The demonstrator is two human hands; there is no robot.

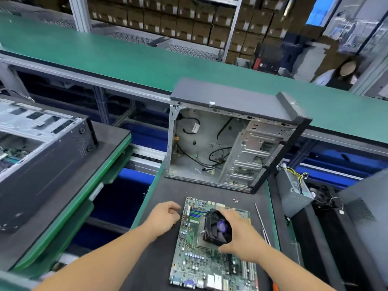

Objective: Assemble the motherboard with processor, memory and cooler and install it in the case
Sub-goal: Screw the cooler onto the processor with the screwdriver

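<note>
A green motherboard (195,255) lies flat on the dark mat in front of me. My right hand (241,238) grips a black cooler (217,227) with a fan, held tilted just over the board's socket area. Green memory sticks (194,213) sit in slots near the board's far left corner. My left hand (165,217) hovers with loosely curled fingers beside the board's left edge and holds nothing. The open grey case (231,141) stands on its side behind the board, with loose black cables inside.
Small screws (236,200) and a thin screwdriver (261,221) lie on the mat to the right of the board. A grey power supply (294,192) sits at right. Another case (39,148) rests on the left pallet. A green conveyor belt (147,59) runs behind, and a person (340,76) stands beyond it.
</note>
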